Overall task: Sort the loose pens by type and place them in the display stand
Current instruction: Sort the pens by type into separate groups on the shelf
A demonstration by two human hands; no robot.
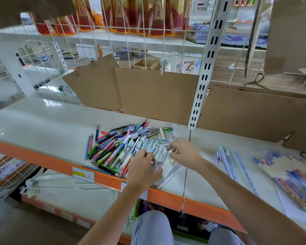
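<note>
**Two hands in a heap of pens**

White shop shelf with an orange front edge holds everything. The left hand sits at the near side of the pen pile. Its fingers curl around a few pale pens. The right hand hovers just beside it, over the pale end of the pile, fingers spread and bent, holding nothing that shows. Bright pens lie on the left of the heap, pale ones on the right. Further right, apart from the pile, a few purple and blue pens lie in a row. Beyond those is a fan of coloured pencils. Brown cardboard sheets lean at the back.
</note>
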